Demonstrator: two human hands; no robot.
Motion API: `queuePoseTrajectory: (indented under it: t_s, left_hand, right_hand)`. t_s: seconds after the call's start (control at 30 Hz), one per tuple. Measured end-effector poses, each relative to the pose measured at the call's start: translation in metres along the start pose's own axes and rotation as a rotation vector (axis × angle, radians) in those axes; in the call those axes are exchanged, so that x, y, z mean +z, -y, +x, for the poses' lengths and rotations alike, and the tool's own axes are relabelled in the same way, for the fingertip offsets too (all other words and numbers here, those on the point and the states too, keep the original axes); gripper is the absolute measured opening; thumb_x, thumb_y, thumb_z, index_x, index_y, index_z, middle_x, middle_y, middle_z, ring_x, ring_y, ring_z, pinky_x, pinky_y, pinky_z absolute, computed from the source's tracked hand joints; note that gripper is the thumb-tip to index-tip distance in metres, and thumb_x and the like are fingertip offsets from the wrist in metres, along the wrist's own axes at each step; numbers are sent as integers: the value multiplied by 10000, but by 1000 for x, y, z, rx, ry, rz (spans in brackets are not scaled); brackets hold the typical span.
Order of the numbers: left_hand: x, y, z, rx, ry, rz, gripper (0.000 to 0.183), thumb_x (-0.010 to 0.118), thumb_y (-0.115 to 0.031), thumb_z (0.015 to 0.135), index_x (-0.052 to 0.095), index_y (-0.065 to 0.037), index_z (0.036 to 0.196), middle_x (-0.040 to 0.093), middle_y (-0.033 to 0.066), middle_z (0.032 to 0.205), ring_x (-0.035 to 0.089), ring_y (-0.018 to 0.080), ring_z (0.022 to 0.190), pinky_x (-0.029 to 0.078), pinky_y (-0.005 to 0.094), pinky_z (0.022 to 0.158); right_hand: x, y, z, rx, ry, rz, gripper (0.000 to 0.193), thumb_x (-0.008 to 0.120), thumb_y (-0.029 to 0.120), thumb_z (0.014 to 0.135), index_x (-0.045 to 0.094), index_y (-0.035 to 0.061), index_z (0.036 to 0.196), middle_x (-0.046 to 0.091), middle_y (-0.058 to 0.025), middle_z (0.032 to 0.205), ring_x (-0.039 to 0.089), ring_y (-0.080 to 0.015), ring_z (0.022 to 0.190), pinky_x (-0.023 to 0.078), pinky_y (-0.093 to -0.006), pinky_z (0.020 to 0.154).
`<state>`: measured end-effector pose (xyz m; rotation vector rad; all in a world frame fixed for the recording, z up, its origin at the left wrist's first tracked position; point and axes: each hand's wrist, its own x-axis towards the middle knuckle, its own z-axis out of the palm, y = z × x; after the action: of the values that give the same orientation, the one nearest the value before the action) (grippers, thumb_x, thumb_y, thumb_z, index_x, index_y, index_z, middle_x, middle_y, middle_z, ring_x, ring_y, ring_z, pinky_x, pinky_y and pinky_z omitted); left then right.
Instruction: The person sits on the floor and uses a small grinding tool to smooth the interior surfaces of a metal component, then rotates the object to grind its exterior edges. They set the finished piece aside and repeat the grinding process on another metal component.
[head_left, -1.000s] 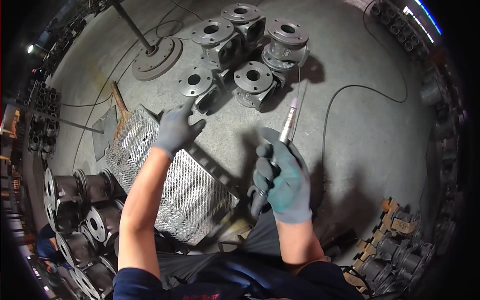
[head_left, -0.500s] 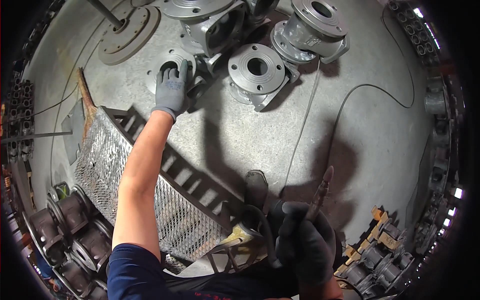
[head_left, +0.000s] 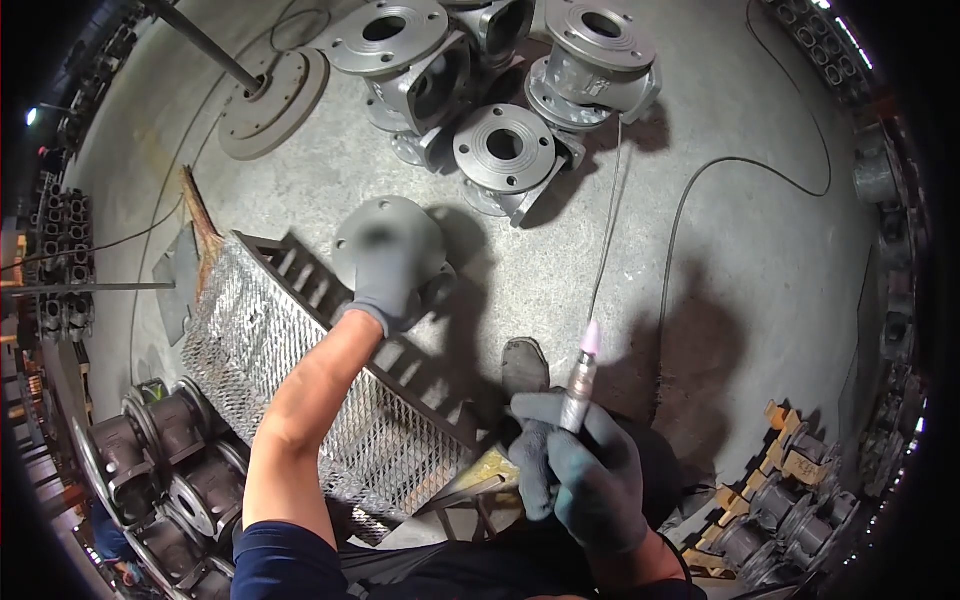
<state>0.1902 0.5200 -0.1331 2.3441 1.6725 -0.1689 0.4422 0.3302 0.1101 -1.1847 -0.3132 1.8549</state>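
- The one camera sits on the person's head and looks straight down at the concrete floor (head_left: 760, 260).
- It is close to the arms, which come in from the bottom.
- Edges bend round.

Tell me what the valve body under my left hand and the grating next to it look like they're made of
The valve body under the left hand looks like cast metal, probably iron or steel: dull grey, matte, slightly grainy skin, like the flanged castings beyond it. The grating looks like expanded steel mesh: silvery diamond openings that catch the light, on a dark slatted frame, with a rusty brown strip at its far edge.
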Motion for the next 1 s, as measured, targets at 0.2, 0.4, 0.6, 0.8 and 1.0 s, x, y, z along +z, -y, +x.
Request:
queuePoseTrajectory:
  t_s: [0.2, 0.4, 0.6, 0.8, 1.0]
  left_hand:
    - [-74, -9, -73, 40, 109, -338, 1002, 821, -194, 711, 469, -73, 1641, 728, 302, 1285, 710, 470, 1204, 581, 481, 1070]
    - [-160, -47, -238, 189, -48, -434, 997, 803, -155, 739, 438, -19, 1656, 726, 303, 1240, 674, 476, 1241, 508, 482, 1142]
    - [-185, -48, -347, 186, 130, -121, 938, 849, -248, 774, 505, -156, 1642, 656, 261, 1367, 652, 463, 1244, 522, 512, 1097]
    - [-143, -22, -405, 355, 348, 74, 731, 816, -466, 890, 625, -231, 1556, 676, 205, 1363, 657, 430, 1261, 450, 542, 1162]
    - [-62, 7, -429, 407, 101, 233, 327, 715, -260, 878, 806, -210, 1188, 762, 43, 1191, 686, 290, 1196, 454, 465, 1132]
  right_hand:
    - [8, 1, -25, -153, -9, -175, 465, 562, 228, 1140, 570, -96, 1473, 701, -122, 1065, 601, -97, 657, 433, -235, 497]
    - [-7, -9, -35, -468, -128, -148, 437, 583, 269, 1149, 626, -48, 1448, 692, -64, 1012, 570, -73, 621, 412, -218, 494]
    - [-15, -15, -19, -481, -194, -189, 359, 650, 294, 1130, 734, 40, 1369, 712, -41, 1016, 570, -51, 675, 483, -227, 568]
    - [22, -59, -15, -529, 98, -497, 352, 591, 251, 1140, 711, 13, 1370, 739, -80, 1023, 611, -81, 723, 520, -252, 593]
    - [70, -143, -4, -250, 307, -1009, 427, 631, 306, 1098, 703, 4, 1391, 768, -69, 1020, 655, -93, 722, 560, -282, 661]
